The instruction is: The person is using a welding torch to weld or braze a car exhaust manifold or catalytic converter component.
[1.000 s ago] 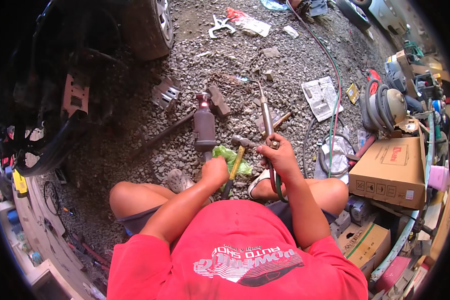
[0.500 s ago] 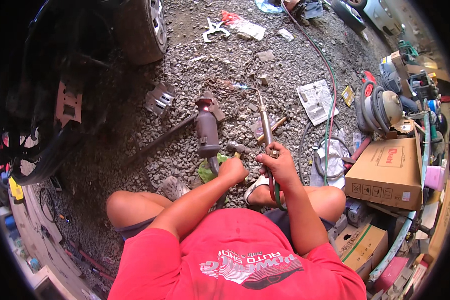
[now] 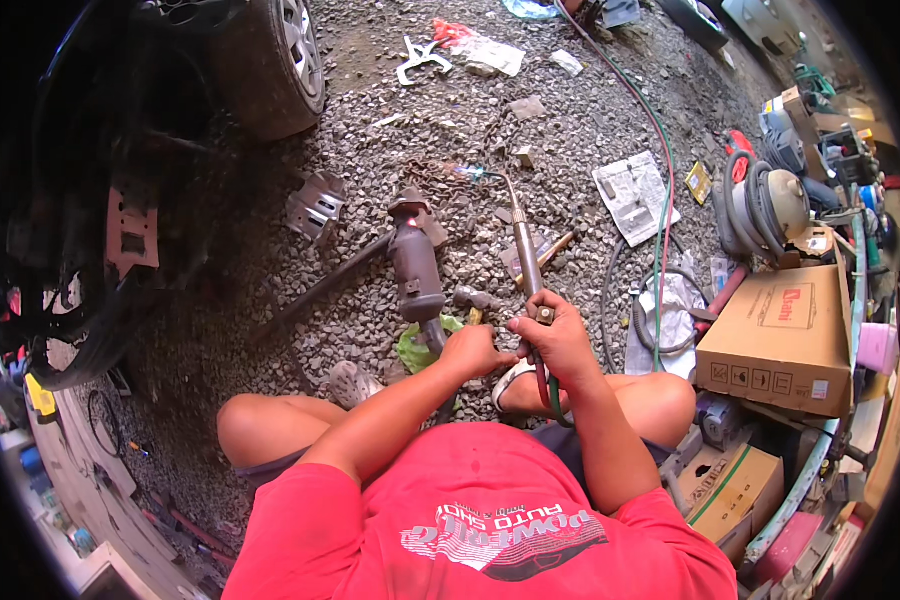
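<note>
My right hand [image 3: 558, 335] is wrapped round a brass-coloured gas torch [image 3: 527, 245], with a small bluish flame at its bent tip, pointing left. My left hand [image 3: 475, 350] has come up beside it, and its curled fingertips meet the torch's lower end near the valve; the exact grip is partly hidden. Just beyond my left hand stands a rusty brown catalytic converter [image 3: 416, 275] with a flange on top and a bent pipe below. A hammer [image 3: 474, 298] lies on the gravel near its base, beside a green plastic bag [image 3: 410, 350].
A car wheel [image 3: 280, 70] and dark underbody are at the left. Red and green hoses [image 3: 642, 110] run over the gravel. A long bar [image 3: 335, 275] rests against the converter. Cardboard boxes [image 3: 775, 340] and a coiled grey hose [image 3: 738, 210] line the right side.
My left hand has moved right to the torch, and its fingers now reach the torch's lower end. The red glow at the converter's upper flange has faded. The torch has stayed nearly in place.
</note>
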Available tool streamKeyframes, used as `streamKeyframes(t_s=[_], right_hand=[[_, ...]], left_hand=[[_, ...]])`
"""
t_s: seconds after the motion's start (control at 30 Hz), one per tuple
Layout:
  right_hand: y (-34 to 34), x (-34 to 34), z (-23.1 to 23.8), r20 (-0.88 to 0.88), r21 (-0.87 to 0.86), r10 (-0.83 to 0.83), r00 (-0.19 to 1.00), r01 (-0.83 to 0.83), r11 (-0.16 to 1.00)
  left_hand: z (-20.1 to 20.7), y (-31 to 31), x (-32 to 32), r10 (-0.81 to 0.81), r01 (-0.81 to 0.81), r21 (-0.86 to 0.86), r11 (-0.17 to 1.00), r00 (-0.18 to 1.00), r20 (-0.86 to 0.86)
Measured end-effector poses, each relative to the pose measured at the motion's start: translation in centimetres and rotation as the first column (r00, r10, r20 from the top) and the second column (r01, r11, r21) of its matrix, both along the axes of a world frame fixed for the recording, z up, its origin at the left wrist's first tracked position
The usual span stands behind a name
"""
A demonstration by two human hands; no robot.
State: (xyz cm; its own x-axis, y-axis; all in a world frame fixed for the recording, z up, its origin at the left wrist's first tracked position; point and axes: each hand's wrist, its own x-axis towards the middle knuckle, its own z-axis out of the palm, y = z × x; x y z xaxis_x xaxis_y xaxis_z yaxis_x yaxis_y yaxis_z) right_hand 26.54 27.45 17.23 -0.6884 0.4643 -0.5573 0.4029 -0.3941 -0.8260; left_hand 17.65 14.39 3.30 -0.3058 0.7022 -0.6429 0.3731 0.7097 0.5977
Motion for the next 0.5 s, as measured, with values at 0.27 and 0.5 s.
streamKeyframes(t_s=[0.27,0.5], right_hand=[[0.1,-0.3,0.7,0.044,-0.019,-0.002,0.999,0.003,1.0],[0.4,0.7,-0.9,-0.001,0.024,0.011,1.0,-0.011,1.0]], left_hand=[[1.0,0.8,0.7,-0.121,0.125,0.024,0.992,0.985,-0.125],[-1.8,4.1,1.7,0.113,-0.144,0.087,0.986,0.95,0.29]])
